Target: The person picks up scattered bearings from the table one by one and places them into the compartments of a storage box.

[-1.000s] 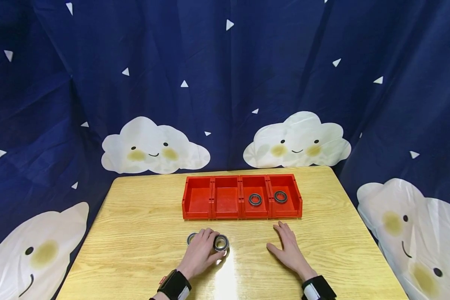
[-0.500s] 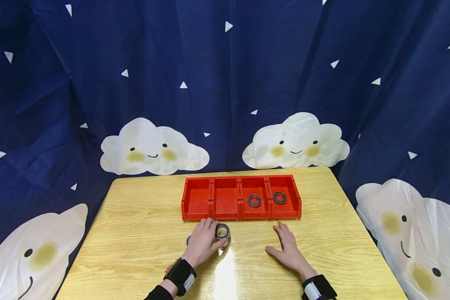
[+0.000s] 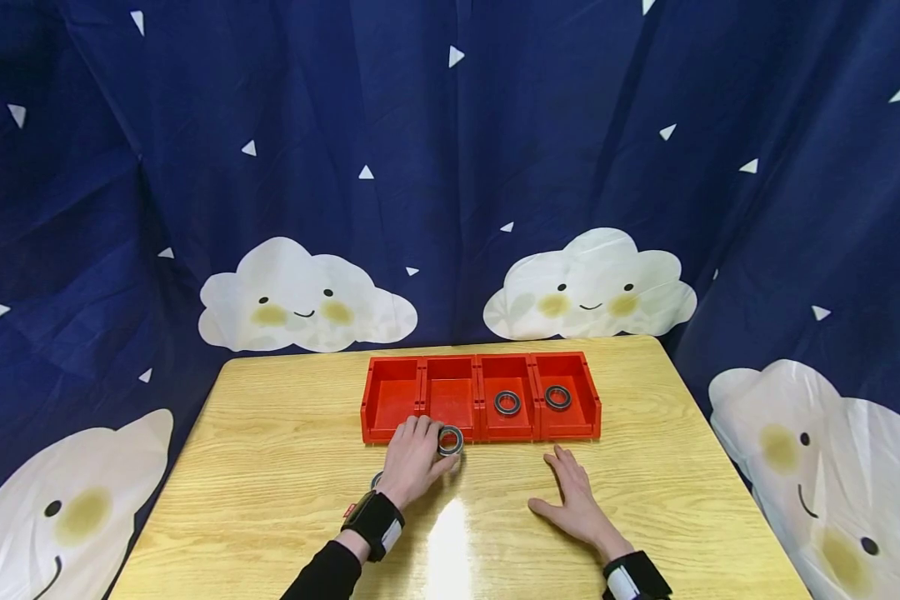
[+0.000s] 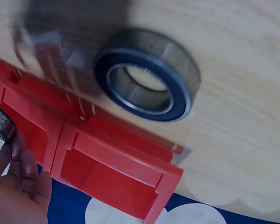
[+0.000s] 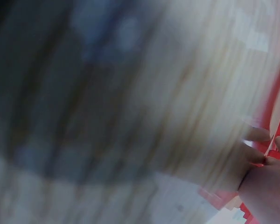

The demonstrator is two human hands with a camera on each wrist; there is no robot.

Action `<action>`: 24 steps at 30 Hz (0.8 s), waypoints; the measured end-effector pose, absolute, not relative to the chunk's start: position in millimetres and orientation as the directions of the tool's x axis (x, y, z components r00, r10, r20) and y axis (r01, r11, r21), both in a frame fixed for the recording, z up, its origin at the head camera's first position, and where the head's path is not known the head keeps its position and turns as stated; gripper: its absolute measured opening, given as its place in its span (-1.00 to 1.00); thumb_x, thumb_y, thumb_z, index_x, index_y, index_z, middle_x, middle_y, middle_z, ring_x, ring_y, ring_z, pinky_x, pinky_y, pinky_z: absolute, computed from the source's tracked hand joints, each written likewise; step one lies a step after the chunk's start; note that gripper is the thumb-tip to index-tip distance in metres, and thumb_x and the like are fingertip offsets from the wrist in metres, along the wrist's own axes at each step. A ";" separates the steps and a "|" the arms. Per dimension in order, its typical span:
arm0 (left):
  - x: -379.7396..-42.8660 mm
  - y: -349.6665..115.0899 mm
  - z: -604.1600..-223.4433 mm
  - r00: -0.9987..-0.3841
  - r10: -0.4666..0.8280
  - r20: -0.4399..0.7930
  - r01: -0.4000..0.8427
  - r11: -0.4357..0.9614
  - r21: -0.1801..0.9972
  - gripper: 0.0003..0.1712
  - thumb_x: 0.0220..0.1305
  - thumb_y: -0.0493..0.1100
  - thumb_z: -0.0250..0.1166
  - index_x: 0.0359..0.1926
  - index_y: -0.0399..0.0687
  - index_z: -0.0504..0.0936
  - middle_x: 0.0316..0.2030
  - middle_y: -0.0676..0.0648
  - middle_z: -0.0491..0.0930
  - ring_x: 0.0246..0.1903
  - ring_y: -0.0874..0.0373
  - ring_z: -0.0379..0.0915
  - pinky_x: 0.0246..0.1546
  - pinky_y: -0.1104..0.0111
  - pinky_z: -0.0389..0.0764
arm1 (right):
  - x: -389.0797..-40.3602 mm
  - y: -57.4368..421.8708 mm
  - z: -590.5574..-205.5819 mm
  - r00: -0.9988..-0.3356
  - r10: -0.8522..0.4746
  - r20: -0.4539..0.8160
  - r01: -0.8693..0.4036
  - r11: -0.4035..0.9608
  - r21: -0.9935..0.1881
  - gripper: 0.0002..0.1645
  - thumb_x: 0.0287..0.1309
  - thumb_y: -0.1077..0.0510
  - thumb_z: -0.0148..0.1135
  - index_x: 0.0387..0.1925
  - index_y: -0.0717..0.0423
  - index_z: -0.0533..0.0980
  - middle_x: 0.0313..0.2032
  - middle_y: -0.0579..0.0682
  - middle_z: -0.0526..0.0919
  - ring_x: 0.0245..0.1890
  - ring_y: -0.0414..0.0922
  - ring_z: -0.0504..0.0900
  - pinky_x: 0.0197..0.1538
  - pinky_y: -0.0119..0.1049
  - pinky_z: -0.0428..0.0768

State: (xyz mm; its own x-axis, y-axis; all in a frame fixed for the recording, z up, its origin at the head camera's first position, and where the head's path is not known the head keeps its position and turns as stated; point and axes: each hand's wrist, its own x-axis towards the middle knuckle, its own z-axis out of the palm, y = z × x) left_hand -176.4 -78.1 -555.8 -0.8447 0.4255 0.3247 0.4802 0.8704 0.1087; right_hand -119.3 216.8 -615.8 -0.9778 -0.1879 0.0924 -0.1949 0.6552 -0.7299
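Left hand (image 3: 411,461), mine: thumb and fingers pinching one metal ring (image 3: 460,442), tilted, at the front edge of the second bin from the left; contact with the bin, I cannot tell.
Right hand (image 3: 576,504), mine: fingers relaxed, thumb spread apart, just before the rightmost bin.
Second ring (image 3: 374,482): on the wooden table (image 3: 285,433), partly hidden behind my left hand.
Red bins (image 3: 393,436): four, in a row; one ring (image 3: 507,413) lies in the third, another (image 3: 558,408) in the fourth.
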 end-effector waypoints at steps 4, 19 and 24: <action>-183.7 -74.7 -553.0 -0.854 0.416 0.314 0.464 0.881 0.095 -0.35 0.04 0.26 0.30 -0.08 -0.18 0.54 -0.26 -0.10 0.43 -0.20 0.00 0.27 -0.10 0.21 0.38 | -118.7 217.1 -614.5 -0.976 -0.195 0.096 -0.203 0.658 -0.725 -0.01 -0.09 -0.08 0.38 0.27 0.35 0.19 0.34 0.33 0.01 0.34 0.25 -0.14 0.28 0.19 -0.21; -209.6 -63.4 -550.7 -0.868 0.384 0.316 0.409 0.912 0.014 -0.34 0.04 0.26 0.30 -0.09 -0.23 0.55 -0.28 -0.16 0.46 -0.21 -0.06 0.23 -0.11 0.20 0.34 | -117.8 215.5 -616.6 -0.969 -0.199 0.146 -0.242 0.657 -0.714 -0.02 -0.12 -0.06 0.40 0.24 0.37 0.22 0.31 0.37 0.05 0.32 0.29 -0.10 0.25 0.24 -0.17; -217.4 -59.2 -548.9 -0.865 0.384 0.324 0.397 0.917 -0.026 -0.36 0.05 0.25 0.30 -0.10 -0.21 0.56 -0.30 -0.15 0.47 -0.22 -0.06 0.22 -0.12 0.20 0.30 | -117.7 216.4 -617.3 -0.968 -0.199 0.152 -0.246 0.649 -0.720 -0.03 -0.13 -0.05 0.40 0.23 0.37 0.23 0.31 0.37 0.05 0.32 0.29 -0.10 0.24 0.25 -0.17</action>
